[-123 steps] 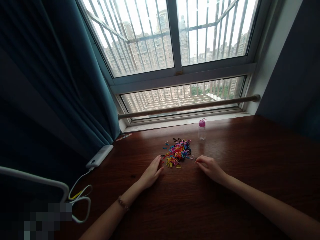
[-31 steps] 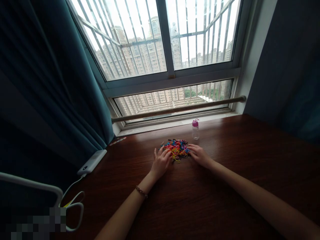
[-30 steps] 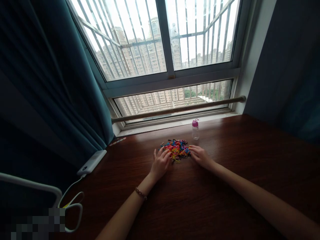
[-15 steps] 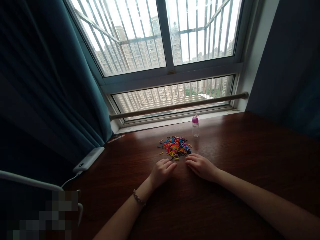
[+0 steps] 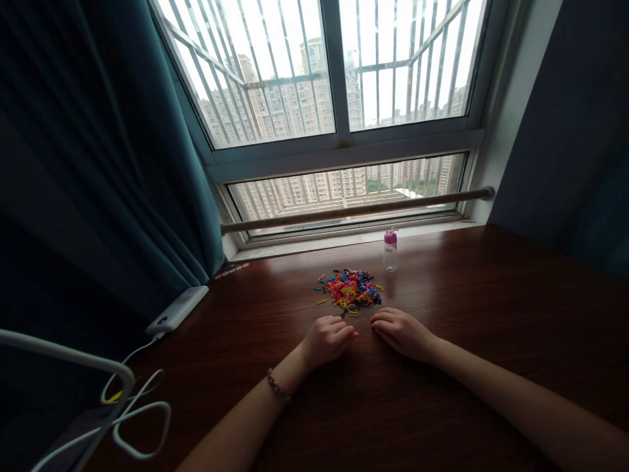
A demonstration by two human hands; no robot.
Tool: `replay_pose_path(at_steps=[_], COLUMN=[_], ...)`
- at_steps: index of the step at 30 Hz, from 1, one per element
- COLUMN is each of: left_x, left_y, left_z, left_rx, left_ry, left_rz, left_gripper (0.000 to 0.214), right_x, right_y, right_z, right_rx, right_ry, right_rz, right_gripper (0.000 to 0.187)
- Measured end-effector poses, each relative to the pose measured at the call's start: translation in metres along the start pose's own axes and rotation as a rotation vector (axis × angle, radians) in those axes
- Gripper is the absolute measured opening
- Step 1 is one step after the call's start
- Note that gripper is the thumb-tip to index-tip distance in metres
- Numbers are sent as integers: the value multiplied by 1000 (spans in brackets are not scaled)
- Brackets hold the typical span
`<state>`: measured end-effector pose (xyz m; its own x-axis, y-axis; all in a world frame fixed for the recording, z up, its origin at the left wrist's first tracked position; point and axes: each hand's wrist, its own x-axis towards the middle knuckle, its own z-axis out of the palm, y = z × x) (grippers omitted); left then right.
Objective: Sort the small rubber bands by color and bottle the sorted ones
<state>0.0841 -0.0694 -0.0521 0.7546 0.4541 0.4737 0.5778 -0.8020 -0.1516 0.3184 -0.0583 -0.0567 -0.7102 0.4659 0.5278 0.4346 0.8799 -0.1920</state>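
Note:
A pile of small, narrow loop-shaped pieces in red, yellow, blue, pink and black lies on the brown wooden table; their exact kind is too small to make out. My left hand, with a bracelet on its wrist, rests on the wood just nearer than the pile, fingers loosely bent and nothing visible in it. To its right, my right hand lies palm down with fingers stretched toward the pile's near edge, apart from it. Behind the pile stands a small clear bottle with a pink cap.
At the left table edge lies a white power bank with a white cable. A curved white tube crosses the lower left. A blue curtain hangs beside the barred window, and a rail runs across its lower part.
The view has shifted slightly, so the scene sits a little further right. My left hand has drawn back slightly from the pile, its fingers bent more. The right hand stays nearly in place.

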Motion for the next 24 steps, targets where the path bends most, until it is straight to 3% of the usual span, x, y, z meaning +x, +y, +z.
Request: replay_pose_path(at_steps=[24], left_x=[0], left_y=[1], left_z=[-1], left_rx=[68], left_ry=[-44], left_rz=[4], left_gripper=[30], right_x=[0], right_y=[1], right_z=[0], right_rx=[-38], right_ry=[-26], right_rz=[-11], right_gripper=[22])
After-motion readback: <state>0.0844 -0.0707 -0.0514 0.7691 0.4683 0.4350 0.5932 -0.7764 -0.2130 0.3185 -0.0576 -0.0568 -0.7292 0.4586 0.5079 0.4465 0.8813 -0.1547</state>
